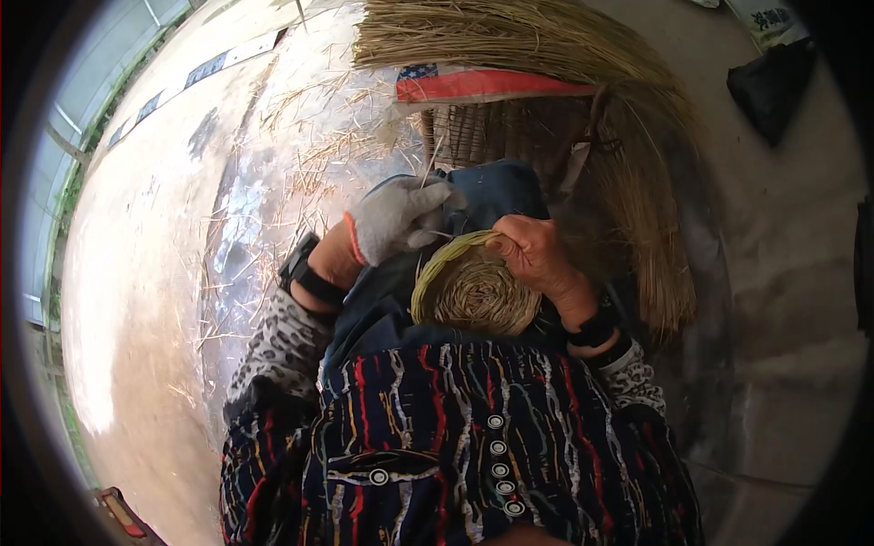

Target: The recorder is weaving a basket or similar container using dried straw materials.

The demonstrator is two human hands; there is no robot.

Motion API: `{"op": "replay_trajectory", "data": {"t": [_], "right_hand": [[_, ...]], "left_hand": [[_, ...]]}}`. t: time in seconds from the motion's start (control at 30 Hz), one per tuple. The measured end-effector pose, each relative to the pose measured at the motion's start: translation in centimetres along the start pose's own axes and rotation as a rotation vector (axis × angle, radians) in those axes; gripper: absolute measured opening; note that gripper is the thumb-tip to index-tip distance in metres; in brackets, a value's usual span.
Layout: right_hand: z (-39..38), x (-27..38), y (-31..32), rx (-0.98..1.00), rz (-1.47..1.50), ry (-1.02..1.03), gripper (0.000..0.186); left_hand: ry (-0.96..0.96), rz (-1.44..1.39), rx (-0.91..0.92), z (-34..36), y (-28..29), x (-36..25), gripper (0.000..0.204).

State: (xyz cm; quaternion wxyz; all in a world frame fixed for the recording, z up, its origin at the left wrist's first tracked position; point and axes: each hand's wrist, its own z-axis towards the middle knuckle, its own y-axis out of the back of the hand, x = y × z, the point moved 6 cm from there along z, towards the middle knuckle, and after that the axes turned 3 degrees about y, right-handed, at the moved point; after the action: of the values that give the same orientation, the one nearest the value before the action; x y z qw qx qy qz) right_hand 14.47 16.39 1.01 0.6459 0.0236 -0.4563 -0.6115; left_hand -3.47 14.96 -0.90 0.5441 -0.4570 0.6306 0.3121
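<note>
Shallow round green-tan woven straw basket [482, 296] mid-frame on dark-blue cloth-covered lap [369, 305]. Bare right hand [535, 255]: grip pinching upper-right rim, probably steadying it. White-knit-gloved left hand [396, 220] near upper-left rim, fingers curled; blurred, can't tell if grip holds anything.

Bright light [96, 382] is flooding the pale floor [150, 218] at left, while a bluish panelled wall [98, 77] is standing beyond.

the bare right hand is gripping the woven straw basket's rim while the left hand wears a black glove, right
Not quite: the head view shows the left hand wearing a whitish glove, not black. The bare right hand does grip the woven straw basket.
</note>
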Motion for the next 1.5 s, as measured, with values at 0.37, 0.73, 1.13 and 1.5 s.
{"op": "replay_trajectory", "data": {"t": [0.37, 0.73, 1.13, 1.5], "right_hand": [[-0.7, 1.6, 0.3, 0.051, -0.472, -0.027, 0.022], [0.0, 3.5, 0.2, -0.026, -0.393, 0.138, 0.022], [-0.3, 1.2, -0.4, 0.062, -0.435, -0.038, 0.016], [-1.7, 1.2, -0.5, 0.101, -0.551, -0.125, 0.017]], "left_hand": [[-0.189, 0.543, -0.287, -2.7, -1.1, -1.2, 0.021], [-0.267, 0.105, -0.864, 0.7, 6.4, -4.1, 0.014], [-0.244, 1.437, -0.332, -2.3, -5.4, -2.2, 0.028], [-0.249, 1.334, -0.391, -3.2, -5.3, -1.5, 0.019]]}}
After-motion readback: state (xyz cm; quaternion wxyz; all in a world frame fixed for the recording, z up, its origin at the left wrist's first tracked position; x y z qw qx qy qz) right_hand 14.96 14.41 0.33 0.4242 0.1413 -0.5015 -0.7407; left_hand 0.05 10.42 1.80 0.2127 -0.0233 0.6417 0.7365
